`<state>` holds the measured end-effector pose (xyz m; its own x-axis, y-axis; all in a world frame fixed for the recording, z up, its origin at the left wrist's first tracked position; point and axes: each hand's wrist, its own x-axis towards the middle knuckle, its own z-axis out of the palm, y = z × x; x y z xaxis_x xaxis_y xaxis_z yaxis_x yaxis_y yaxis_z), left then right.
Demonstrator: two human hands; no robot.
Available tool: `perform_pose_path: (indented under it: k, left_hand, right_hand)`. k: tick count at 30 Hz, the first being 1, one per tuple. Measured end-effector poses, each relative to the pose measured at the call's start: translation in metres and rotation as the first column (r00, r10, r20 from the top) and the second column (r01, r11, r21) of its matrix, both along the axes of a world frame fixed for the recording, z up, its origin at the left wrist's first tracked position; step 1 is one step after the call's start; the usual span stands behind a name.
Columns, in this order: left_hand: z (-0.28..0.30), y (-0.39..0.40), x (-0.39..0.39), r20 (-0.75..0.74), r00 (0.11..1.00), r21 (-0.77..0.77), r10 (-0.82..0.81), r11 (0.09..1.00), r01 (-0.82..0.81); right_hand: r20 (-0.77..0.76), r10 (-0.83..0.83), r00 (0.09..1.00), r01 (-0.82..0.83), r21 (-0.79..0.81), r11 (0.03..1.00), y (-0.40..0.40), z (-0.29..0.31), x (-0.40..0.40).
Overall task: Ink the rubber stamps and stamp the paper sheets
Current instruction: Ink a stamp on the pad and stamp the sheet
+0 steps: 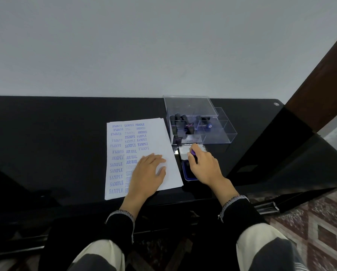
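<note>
Gripping purple-tipped stamp (193, 152) over ink pad (185, 171): right hand (204, 167) | left hand (148, 171) flat on printed paper (169, 149)

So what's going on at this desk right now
A person is stamping paper. The left hand lies flat on the top paper sheet, already covered in blue SAMPLE, AIR MAIL and FRAGILE prints. The right hand grips a stamp over the open ink pad just right of the sheet. More stamps sit in a clear plastic box behind the pad, on the black desk.

left hand (148, 171) flat (fingers spread), right hand (204, 167) curled in grip
</note>
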<state>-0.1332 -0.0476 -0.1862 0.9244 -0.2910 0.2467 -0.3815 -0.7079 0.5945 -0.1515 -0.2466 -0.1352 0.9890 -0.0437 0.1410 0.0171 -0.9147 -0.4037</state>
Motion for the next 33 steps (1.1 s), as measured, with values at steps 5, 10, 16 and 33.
perform_pose_path:
  k: [5,10,16,33]
  left_hand:
    - [-0.001,0.000,0.000,-0.001,1.000,-0.007,0.001,1.000,-0.001]
    - [0.000,0.000,0.000,-0.001,1.000,-0.007,-0.001,1.000,0.001]
    - [-0.001,0.001,-0.001,0.010,1.000,0.003,0.006,1.000,-0.006]
    - [0.000,0.001,-0.001,0.011,1.000,0.015,-0.010,1.000,0.010]
  right_hand:
    - [0.075,-0.015,0.997,0.012,0.040,0.999,-0.001,-0.013,-0.017]
    - [0.069,-0.015,0.998,0.013,0.025,1.000,0.000,-0.010,-0.012]
    - [-0.035,-0.002,0.999,0.002,-0.001,1.000,-0.001,0.001,0.006]
    - [-0.048,0.030,0.998,-0.029,0.014,0.999,-0.005,0.000,-0.001]
